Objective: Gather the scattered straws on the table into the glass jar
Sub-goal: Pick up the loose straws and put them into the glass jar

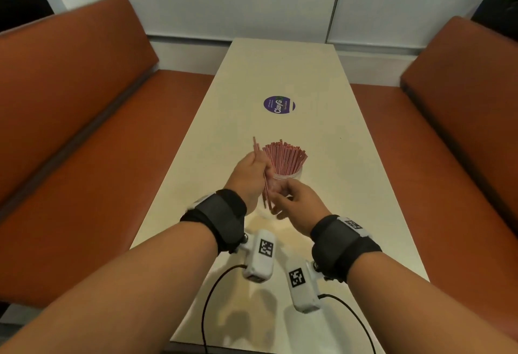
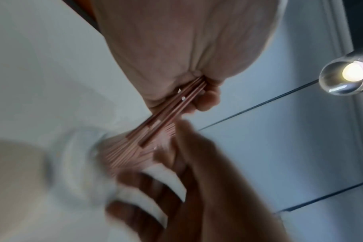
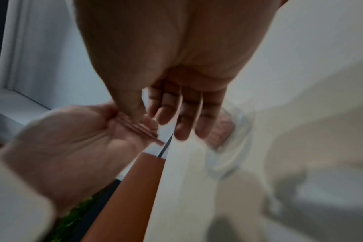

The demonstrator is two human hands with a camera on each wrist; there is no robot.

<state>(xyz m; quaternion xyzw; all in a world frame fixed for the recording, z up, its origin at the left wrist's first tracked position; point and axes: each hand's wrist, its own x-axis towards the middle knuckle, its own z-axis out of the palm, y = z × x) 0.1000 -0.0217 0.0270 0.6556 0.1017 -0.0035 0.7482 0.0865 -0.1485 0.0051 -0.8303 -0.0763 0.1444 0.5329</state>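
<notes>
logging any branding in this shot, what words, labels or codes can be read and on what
"ClayG": on the round purple sticker on the table; the letters after G are hidden by glare.
Smaller lines on that sticker: too small to read.
Wrist camera tags: square black-and-white code patterns, no words.

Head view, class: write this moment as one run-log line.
left hand: grips straw bundle | right hand: open beside glass jar | jar: nearly full | table

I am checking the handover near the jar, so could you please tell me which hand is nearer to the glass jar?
Right. The right hand is at the glass jar, fingers spread before its near side. The left hand grips a small bundle of straws just left of it.
</notes>
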